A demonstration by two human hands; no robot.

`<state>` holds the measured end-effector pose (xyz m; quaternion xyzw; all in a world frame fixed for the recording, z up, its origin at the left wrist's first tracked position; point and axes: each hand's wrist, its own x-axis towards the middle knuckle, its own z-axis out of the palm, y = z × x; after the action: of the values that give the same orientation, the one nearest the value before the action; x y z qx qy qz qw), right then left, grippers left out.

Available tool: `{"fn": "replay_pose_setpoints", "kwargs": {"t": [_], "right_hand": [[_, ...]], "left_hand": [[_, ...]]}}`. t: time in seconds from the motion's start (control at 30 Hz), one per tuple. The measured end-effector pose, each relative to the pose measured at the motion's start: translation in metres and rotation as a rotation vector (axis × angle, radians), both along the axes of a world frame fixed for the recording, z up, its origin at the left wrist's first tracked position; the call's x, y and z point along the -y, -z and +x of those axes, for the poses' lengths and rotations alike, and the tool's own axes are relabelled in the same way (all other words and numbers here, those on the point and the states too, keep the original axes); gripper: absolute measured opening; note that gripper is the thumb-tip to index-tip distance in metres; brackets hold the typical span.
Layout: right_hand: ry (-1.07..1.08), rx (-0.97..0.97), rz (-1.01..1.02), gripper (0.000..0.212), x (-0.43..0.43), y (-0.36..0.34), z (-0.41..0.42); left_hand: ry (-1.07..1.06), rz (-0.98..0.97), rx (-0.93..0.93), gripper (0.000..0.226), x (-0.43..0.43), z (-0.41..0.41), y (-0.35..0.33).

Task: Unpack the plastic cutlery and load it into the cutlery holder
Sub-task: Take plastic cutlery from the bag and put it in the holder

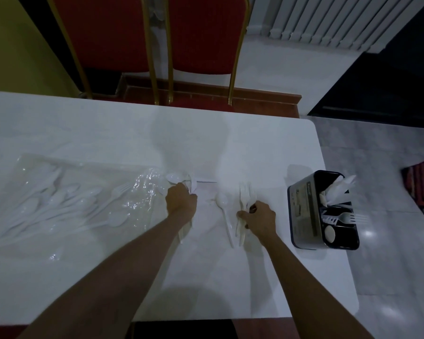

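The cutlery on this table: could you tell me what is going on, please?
A person is sorting plastic cutlery on the table. The right hand grips a bunch of forks; the left hand grips a few pieces beside the opened bag, which holds many more. One spoon lies between the hands. The black cutlery holder near the right edge is partly loaded.

White cutlery (71, 204) on a white table (267, 148), black holder (304, 216), red gold-framed chairs (201, 33).
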<state>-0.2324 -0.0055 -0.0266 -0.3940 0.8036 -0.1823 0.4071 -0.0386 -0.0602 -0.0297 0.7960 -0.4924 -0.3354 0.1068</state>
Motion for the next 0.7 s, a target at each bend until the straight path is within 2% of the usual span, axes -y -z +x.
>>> {"fn": "replay_pose_setpoints", "kwargs": {"t": [0.2,0.4,0.5,0.6,0.7], "right_hand": [[0.189,0.189,-0.012,0.015,-0.001,-0.023,0.001],[0.233,0.289,-0.042,0.019,-0.002,-0.067,-0.001],[0.188,0.315,-0.051,0.020,0.002,-0.085,-0.002],[0.088,0.252,-0.080,0.018,0.002,-0.105,-0.012],[0.043,0.216,-0.116,0.017,0.000,-0.123,-0.029]], "left_hand": [[0.051,0.135,-0.093,0.028,-0.015,0.004,-0.011],[-0.029,0.252,-0.377,0.017,-0.025,0.019,-0.041],[-0.105,0.389,-0.547,0.014,-0.020,0.022,-0.063],[-0.009,0.493,-0.491,0.016,-0.016,0.018,-0.087],[0.131,0.476,-0.365,0.017,-0.009,0.005,-0.101]]}}
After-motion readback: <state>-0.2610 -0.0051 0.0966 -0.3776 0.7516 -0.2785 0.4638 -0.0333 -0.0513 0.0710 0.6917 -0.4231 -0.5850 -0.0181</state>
